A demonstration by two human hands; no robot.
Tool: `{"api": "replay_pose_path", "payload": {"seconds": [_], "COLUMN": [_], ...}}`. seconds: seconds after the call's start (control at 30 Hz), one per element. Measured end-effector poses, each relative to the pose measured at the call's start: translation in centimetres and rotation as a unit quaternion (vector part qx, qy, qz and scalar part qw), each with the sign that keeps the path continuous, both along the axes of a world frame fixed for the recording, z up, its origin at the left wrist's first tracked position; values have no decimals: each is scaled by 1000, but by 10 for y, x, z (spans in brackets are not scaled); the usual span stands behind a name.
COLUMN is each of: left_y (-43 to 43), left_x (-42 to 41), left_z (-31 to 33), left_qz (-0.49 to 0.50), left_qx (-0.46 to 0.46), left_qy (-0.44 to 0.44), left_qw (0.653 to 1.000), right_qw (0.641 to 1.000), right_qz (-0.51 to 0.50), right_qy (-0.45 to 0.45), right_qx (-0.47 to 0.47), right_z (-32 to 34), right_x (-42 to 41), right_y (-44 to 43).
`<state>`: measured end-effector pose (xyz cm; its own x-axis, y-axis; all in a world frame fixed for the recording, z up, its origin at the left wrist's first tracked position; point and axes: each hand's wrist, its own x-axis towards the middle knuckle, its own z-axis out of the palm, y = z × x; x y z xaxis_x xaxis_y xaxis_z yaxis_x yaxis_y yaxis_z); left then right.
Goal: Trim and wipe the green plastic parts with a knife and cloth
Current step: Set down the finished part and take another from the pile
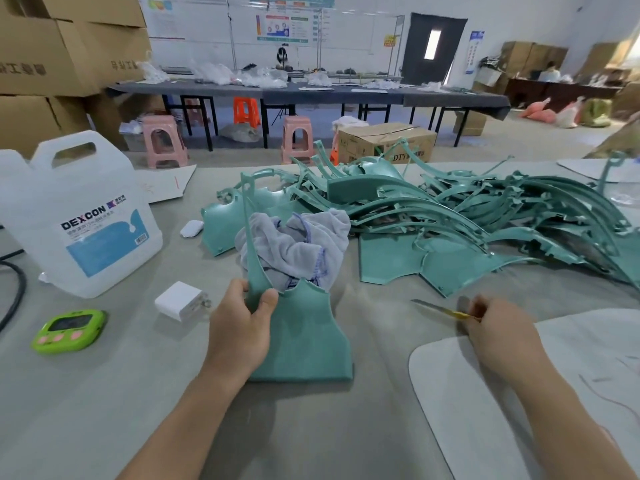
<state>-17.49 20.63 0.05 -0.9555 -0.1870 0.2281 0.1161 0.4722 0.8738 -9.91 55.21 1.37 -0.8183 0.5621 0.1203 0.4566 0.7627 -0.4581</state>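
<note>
My left hand [242,327] grips a green plastic part [304,337] by its upper left corner, holding it upright on the table with a thin curved arm rising from it. Just behind the part lies a crumpled pale grey cloth [294,247]. My right hand [498,334] is closed on a small knife [440,309] with a yellow handle, its blade pointing left, low over the table to the right of the part. A large pile of green plastic parts [467,220] covers the table's far right.
A white DEXCON jug [79,216] stands at the left, with a green timer [69,329], a white charger block [180,301] and a white earbud case [191,228] nearby. A pale mat [588,393] lies at the lower right. Stools, boxes and long tables fill the background.
</note>
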Motion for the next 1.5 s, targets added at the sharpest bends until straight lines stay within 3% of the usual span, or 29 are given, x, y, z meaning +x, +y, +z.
{"api": "replay_pose_path", "payload": {"seconds": [0.17, 0.23, 0.33, 0.4, 0.63, 1.23, 1.37, 1.5], "left_y": [3, 4, 3, 3, -13, -17, -17, -18], "left_x": [1, -2, -6, -8, -19, -32, -28, -20], "left_z": [0, -2, -3, -3, -2, 5, 8, 12], "left_qz": [-1, -6, -10, -11, 4, -21, -46, -74], "left_qx": [-10, -19, -25, -16, 134, 171, 221, 205], "left_qy": [25, 17, 11, -1, -95, -158, -166, -167], "left_qw": [1000, 1000, 1000, 1000, 986, 972, 960, 961], "right_qw": [975, 940, 861, 825, 835, 796, 793, 789], "right_qz": [57, 103, 177, 195, 305, 367, 395, 403], "right_qy": [196, 253, 243, 212, 180, 200, 162, 107], "right_qx": [-88, -205, -410, -487, -422, -438, -435, -450], "right_z": [8, 12, 12, 8, -9, -10, -7, -5], "right_x": [-1, -9, -31, -45, -49, -54, -47, -38], "right_y": [-33, -60, -105, -127, -133, -133, -126, -113]}}
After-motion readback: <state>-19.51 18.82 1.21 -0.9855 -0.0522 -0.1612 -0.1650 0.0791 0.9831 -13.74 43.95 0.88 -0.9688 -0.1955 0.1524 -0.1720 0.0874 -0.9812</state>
